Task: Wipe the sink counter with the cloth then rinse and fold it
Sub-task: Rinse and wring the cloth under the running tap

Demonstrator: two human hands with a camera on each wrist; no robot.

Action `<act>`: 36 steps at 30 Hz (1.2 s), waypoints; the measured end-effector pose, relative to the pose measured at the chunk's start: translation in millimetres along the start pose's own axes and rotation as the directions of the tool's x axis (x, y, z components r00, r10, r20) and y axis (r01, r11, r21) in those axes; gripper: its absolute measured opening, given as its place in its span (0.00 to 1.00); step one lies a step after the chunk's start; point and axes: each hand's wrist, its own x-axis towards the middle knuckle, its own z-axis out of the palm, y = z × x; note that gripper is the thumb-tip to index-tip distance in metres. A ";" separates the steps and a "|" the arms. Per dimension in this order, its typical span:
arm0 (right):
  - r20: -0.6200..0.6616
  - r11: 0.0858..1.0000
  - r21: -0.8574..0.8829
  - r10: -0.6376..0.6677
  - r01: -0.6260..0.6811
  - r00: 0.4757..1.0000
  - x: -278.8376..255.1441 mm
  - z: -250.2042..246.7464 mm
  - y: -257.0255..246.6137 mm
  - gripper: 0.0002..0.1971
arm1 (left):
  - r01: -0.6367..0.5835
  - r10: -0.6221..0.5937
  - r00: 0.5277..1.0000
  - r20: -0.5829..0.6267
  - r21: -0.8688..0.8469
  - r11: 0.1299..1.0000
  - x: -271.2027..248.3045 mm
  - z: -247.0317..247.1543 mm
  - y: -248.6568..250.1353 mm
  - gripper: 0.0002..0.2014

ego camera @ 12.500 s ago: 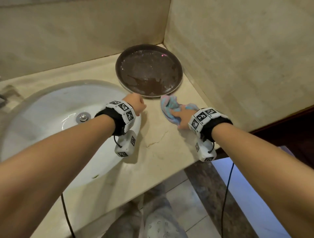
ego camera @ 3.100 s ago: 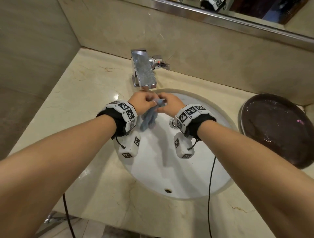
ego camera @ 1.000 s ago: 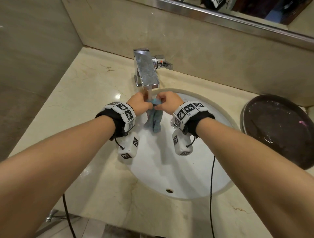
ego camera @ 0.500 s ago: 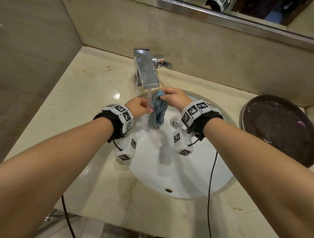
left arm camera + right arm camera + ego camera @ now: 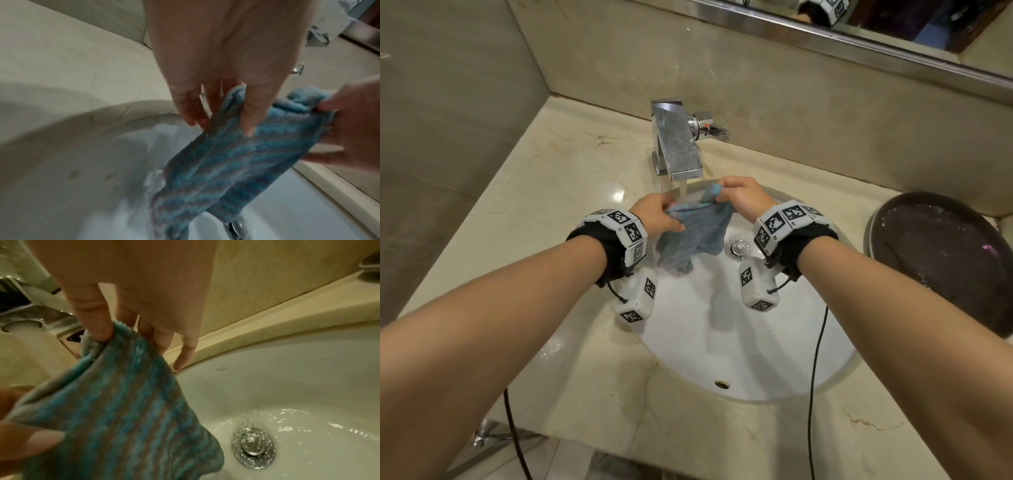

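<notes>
- Two hands share one cloth [image 5: 697, 233]: our left hand [image 5: 654, 216] pinches its left upper edge and our right hand [image 5: 741, 198] pinches its right upper corner, so both are closed on the fabric.
- We hold the cloth's top edge stretched left to right between the hands, just under the tap [image 5: 678, 144]; the rest hangs down from that edge into the sink [image 5: 756, 359].
- Our right hand sits slightly farther and higher than our left, so the held edge slopes up to the right.
- We see the water stream [image 5: 683, 190] landing on the upper left part of the cloth, nearer our left hand. We judge that the right half would need sliding left under the stream to be rinsed.
- In the left wrist view, thumb and fingers [image 5: 248, 113] clamp a fold of the striped blue cloth [image 5: 216, 162].
- In the right wrist view, our thumb [image 5: 94, 321] presses the cloth's [image 5: 115, 402] corner against the fingers behind it.
- As for containers, the sink holds running water around its drain plug [image 5: 252, 449], and the cloth's lower end hangs above or near the basin floor; we cannot tell if it touches.
- On the right, a dark round tray [image 5: 945, 260] rests on the counter [image 5: 551, 192], with only pale specks and smears inside.
- We judge the rinse under way, with folding not yet done.
</notes>
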 end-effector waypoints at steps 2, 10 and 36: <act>-0.011 0.995 -0.096 0.034 -0.035 0.999 -0.4 -3.3 5.4 0.11 | -0.037 0.038 0.999 -0.037 0.010 0.999 -1.7 -1.5 1.2 0.20; 0.223 0.859 -0.481 -0.071 0.173 0.972 -6.7 11.4 7.7 0.38 | -0.217 0.217 0.975 0.047 -0.013 0.976 -5.9 6.7 22.6 0.12; 0.110 0.685 -0.727 0.038 0.054 0.993 -7.4 16.0 1.5 0.20 | -0.158 0.156 0.979 -0.128 -0.005 0.987 -8.2 0.8 19.8 0.13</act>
